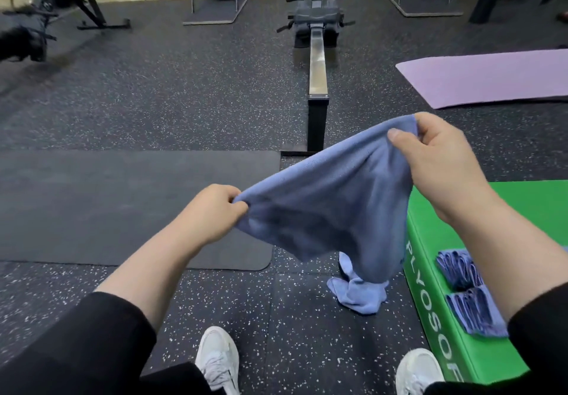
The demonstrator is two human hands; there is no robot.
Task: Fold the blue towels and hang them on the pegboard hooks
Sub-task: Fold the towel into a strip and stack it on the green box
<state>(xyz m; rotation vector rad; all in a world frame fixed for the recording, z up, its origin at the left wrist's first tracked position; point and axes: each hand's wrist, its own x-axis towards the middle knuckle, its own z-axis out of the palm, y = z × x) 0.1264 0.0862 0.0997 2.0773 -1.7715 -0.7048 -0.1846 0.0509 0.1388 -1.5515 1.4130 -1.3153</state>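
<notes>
The speckled gym floor (184,96) lies open ahead, with a dark mat (123,204) to the person's left and a green plyo box (522,210) close on the right. Two folded towels (470,293) already rest on the box top, near its edge. Between the hands a blue towel (322,210) is stretched in the air, its long axis slanting from low left to high right, its lower part sagging toward a crumpled towel (356,293) on the floor. The left hand (212,213) pinches one corner; the right hand (442,155) grips the other, nearer the box. No pegboard is in view.
</notes>
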